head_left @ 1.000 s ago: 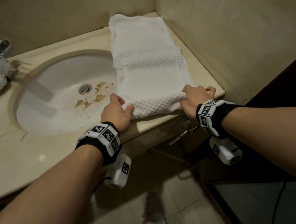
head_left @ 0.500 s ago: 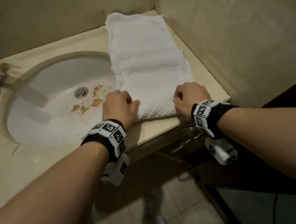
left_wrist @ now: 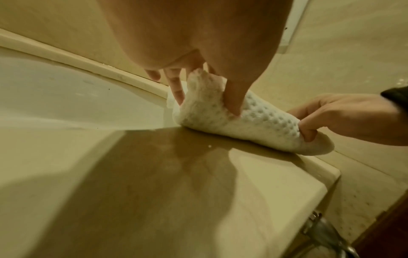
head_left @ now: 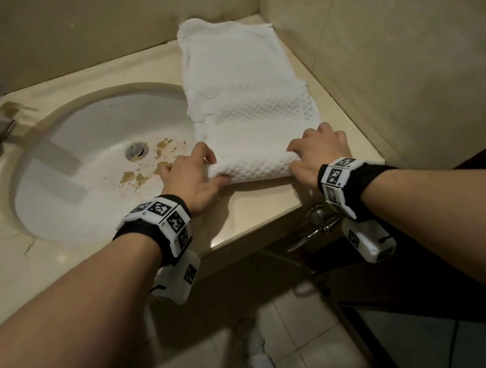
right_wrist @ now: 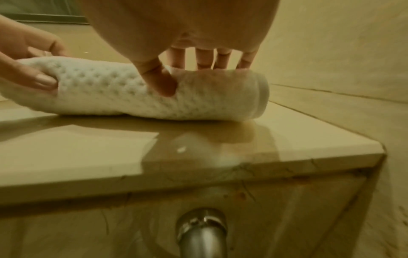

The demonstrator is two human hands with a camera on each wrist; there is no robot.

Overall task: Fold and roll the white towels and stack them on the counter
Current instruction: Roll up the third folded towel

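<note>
The white waffle-weave towel (head_left: 246, 94) lies along the beige stone counter's (head_left: 258, 210) right edge, right of the oval sink basin (head_left: 76, 184).

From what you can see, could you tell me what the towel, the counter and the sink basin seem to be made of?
Towel: white woven cloth, probably cotton, with a dimpled waffle texture.
Counter: polished beige stone, perhaps marble; glossy reflections, faint veins.
Sink basin: glazed white ceramic, apparently; smooth and shiny.

The towel (head_left: 253, 125) is seen as matt waffle-textured cloth; the surface (head_left: 258, 210), glossy polished stone; the basin (head_left: 95, 143), smooth and glazed.
</note>
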